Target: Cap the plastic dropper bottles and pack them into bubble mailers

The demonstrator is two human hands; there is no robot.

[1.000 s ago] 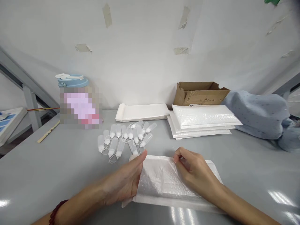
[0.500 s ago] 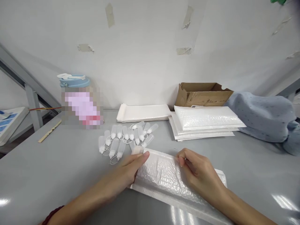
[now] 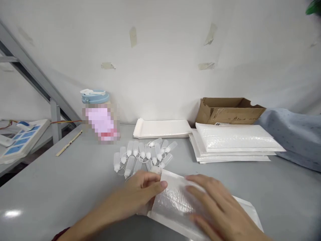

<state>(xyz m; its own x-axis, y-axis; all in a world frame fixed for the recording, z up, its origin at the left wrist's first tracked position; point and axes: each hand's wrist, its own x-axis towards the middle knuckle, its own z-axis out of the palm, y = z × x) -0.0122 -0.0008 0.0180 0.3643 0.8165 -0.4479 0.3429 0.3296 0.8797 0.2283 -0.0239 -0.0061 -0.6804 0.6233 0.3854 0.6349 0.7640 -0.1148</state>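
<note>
A white bubble envelope (image 3: 173,190) lies slanted at the front centre. My left hand (image 3: 144,189) grips its left end, thumb on top and fingers curled behind the edge. Over its middle is my right hand (image 3: 215,204), slightly blurred, with the fingers spread and palm down; whether it presses on the surface cannot be made out. Just behind my left hand lie several small clear squeeze bottles (image 3: 129,166) with white caps. The right part of the envelope is partly hidden under my right hand.
Flat white envelopes (image 3: 165,129) lie by the wall. At the right are stacked bubble envelopes (image 3: 235,139), an open cardboard box (image 3: 233,115) and blue cloth (image 3: 293,137). A blue-lidded container (image 3: 95,97) and a wooden stick (image 3: 69,143) are at the left.
My right hand has gone from pinching the envelope's upper edge to spread fingers over its middle. The wrinkled envelope surface looks flatter. The camera view has shifted, moving the scene rightward and down.
</note>
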